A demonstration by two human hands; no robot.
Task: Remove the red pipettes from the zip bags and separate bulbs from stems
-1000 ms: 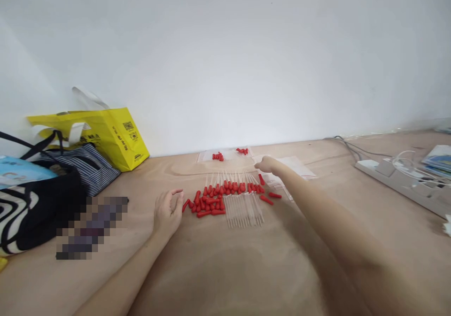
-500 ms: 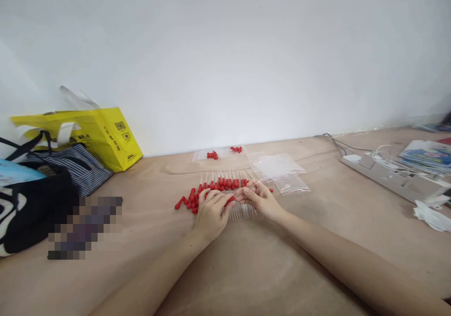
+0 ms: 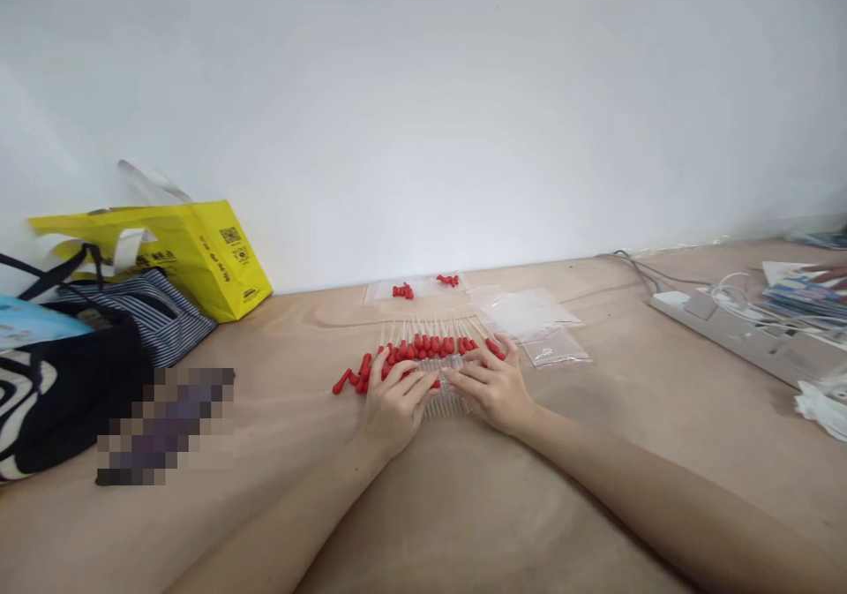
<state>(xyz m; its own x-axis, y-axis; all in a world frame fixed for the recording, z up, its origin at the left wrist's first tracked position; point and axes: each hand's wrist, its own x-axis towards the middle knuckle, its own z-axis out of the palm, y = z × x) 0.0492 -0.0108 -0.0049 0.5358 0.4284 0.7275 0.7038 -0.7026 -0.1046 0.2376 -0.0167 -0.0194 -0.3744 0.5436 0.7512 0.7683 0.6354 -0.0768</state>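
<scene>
A row of clear thin droppers (image 3: 433,336) with red rubber bulbs (image 3: 430,345) lies on the wooden table (image 3: 463,506). Loose red bulbs (image 3: 349,379) are heaped at its left end. My left hand (image 3: 392,402) lies flat on the loose bulbs and the near ends of the droppers, fingers spread. My right hand (image 3: 493,387) lies flat next to it on the right part of the row, fingers stretched out. Neither hand grips anything.
Clear zip bags (image 3: 535,322) lie right of the row; a bag with a few red bulbs (image 3: 405,290) sits near the wall. A yellow bag (image 3: 198,254) and striped and black bags (image 3: 86,347) stand at left. A power strip (image 3: 734,334) with cables lies at right.
My right hand came back from the far zip bags and my left hand moved right from the table. Both were pinching at the droppers; now they lie flat on them.
</scene>
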